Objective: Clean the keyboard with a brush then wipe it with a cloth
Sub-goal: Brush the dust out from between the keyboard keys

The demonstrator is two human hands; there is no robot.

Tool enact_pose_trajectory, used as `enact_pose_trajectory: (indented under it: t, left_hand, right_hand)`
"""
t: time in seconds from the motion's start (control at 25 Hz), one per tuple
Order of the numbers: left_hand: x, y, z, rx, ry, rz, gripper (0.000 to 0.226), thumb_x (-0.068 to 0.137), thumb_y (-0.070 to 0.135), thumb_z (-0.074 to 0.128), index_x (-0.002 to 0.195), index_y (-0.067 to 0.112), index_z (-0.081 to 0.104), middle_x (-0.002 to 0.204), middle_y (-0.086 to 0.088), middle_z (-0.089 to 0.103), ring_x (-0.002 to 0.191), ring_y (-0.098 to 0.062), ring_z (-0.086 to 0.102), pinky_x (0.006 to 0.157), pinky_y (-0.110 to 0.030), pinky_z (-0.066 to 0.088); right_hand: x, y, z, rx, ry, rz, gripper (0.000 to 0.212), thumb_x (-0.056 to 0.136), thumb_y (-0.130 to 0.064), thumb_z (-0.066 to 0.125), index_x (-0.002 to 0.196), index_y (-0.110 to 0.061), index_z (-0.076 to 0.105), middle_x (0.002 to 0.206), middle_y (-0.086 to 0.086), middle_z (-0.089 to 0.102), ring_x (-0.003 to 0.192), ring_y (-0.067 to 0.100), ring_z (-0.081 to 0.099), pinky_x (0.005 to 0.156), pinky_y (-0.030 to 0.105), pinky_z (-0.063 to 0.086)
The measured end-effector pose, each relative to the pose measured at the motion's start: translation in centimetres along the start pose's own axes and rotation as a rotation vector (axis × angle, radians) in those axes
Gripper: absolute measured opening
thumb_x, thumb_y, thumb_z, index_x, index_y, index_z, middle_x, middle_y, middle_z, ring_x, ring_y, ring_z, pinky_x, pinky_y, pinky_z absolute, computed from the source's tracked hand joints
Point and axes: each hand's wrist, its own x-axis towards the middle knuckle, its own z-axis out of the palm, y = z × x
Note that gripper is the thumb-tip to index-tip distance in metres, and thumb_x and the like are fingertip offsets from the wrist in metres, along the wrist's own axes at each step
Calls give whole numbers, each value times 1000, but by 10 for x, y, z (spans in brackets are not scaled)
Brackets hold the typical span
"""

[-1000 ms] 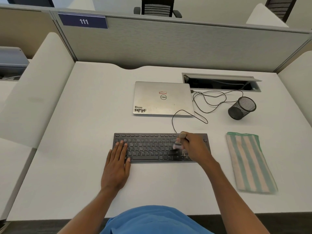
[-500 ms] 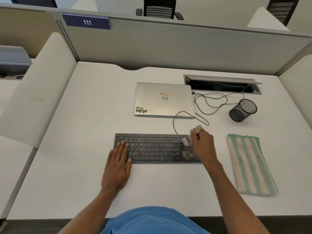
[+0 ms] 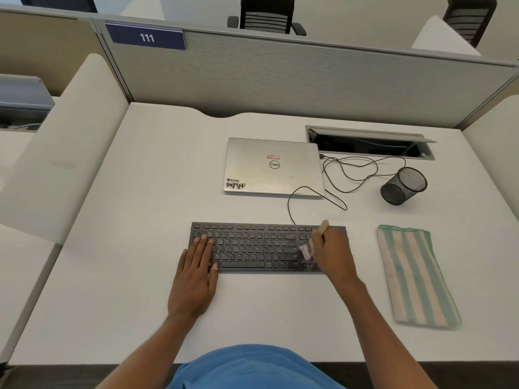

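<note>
We are sitting at a white desk (image 3: 134, 248) with the black keyboard (image 3: 252, 248) lying straight in front of us, its key legends too small to read with certainty. Our left hand (image 3: 196, 273) is lying flat and relaxed, fingers straight, pressing on the keyboard's left end. Our right hand (image 3: 334, 256) is gripping the brush (image 3: 306, 250), fingers curled round its pale handle, and the pinkish bristles are touching the keys at the keyboard's right end. The striped green and beige cloth (image 3: 415, 276) is lying folded on the desk to the right of the keyboard, apart from it and untouched. Beyond the keyboard a closed silver laptop (image 3: 273, 175) is showing a round Dell logo (image 3: 274, 164), upside down from our side, a small red sticker whose text we cannot read, and a corner sticker (image 3: 235, 184) lettered "WMN". A thin black cable (image 3: 309, 192) is looping from the keyboard towards an open cable hatch (image 3: 370, 143), and a black mesh cup (image 3: 404, 185) is lying tipped beside it. On the grey partition a blue sign (image 3: 147, 37) is reading "111".
</note>
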Motion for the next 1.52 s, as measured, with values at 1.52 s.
enact_pose_trajectory:
  t: [1.52]
  left_hand:
    - [-1,0,-1,0,-2,0,63,109,37,32,168,18,22,176,4,15,163,-12,7,132,-42,12]
  right_hand:
    - [-6,6,-6,138,-265,71,20,102,0,51,90,1,66,87,14,67,66,5,60,66,14,49]
